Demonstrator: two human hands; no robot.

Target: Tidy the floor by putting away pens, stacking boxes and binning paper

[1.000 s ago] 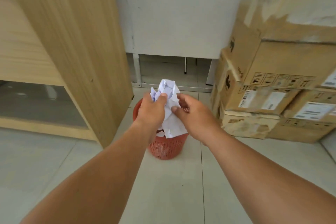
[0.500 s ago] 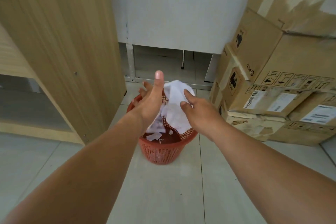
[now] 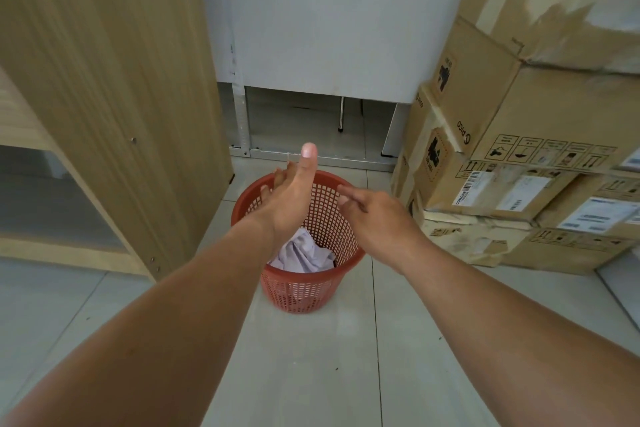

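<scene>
Boxes (image 3: pixel 540 156) make a tall brown stack at 3 o'clock of the red bin (image 3: pixel 298 295), & a big wood cabinet (image 3: pixel 104 80) stands at 9 o'clock, so the bin sits in a gap btw them, w/ a white panel (image 3: pixel 329 17) at 12. Floor (image 3: pixel 311 374) at 6 o'clock is the wide free way out. Left hand (image 3: pixel 291 204) hangs over the bin's 11 o'clock rim, fingers straight, thumb up, holding nothing. Right hand (image 3: pixel 381 222) hangs over the 2 o'clock rim, fingers loose, also holding nothing. Paper (image 3: pixel 301 255) lies crumpled down inside the bin, under the left wrist. I think the paper step is about done. To end it well, check no bit hangs over the rim, then lift both hands up & pull back to 6 o'clock. Don't knock the rim; the bin looks light & may tip. Watch the cabinet's sharp edge by the left arm & the box corners by the right arm. No pens show here, so I can't tell abt that part.
</scene>
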